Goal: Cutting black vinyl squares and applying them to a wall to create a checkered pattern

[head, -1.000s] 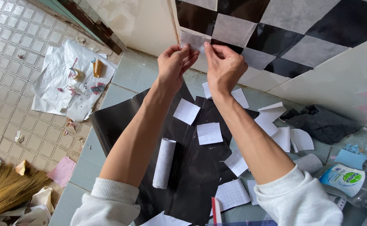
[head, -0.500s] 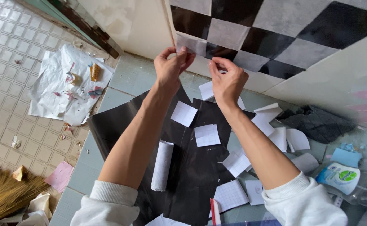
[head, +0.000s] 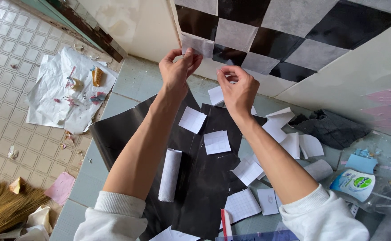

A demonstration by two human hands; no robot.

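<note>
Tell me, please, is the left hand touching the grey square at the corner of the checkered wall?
Touching. The head view shows the left hand with its fingertips pinching the lower edge of the grey square.

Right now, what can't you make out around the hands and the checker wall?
Head view only:
- Grey square: lower edge hidden by left hand fingers.
- Right hand: palm side faces away; any pinch can't be told.
- Checker pattern: cut off by the top edge.
- Red-handled tool: cut off at the bottom.

White-green labelled bottle (head: 358, 186) lies lower right
</note>
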